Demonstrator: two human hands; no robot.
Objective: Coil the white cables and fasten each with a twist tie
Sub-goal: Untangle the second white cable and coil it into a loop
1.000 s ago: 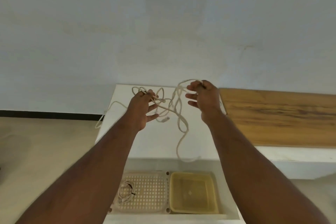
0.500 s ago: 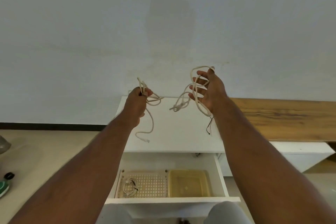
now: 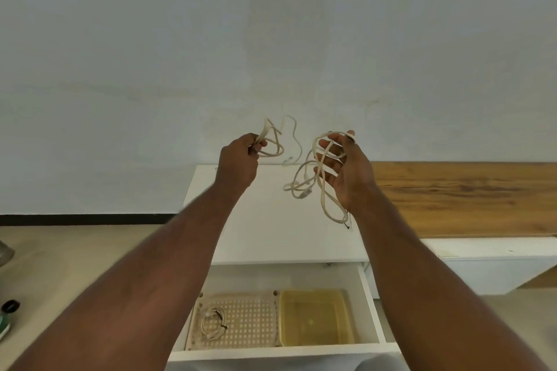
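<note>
Both hands are raised above the white cabinet top [image 3: 259, 229]. My left hand [image 3: 238, 164] grips a white cable [image 3: 275, 144] in a small loop, its loose end curling up and to the right. My right hand [image 3: 346, 172] holds several loose loops of a second white cable [image 3: 313, 178]; they hang over its thumb and curled fingers, and a thin dark twist tie [image 3: 347, 221] dangles below the wrist. A coiled white cable [image 3: 213, 322] fastened with a dark tie lies in the perforated tray [image 3: 256, 322] in the open drawer.
The open white drawer [image 3: 372, 304] below also holds a yellowish plastic tub [image 3: 316, 319]. A wooden bench top [image 3: 464, 199] runs to the right. A plain wall stands behind. On the floor at far left are a dark cap [image 3: 10, 306] and a green object.
Both hands rose and drew apart, splitting the tangle into two separate cables. The left cable's hanging end swung upward. The view tilted, showing more of the drawer.
</note>
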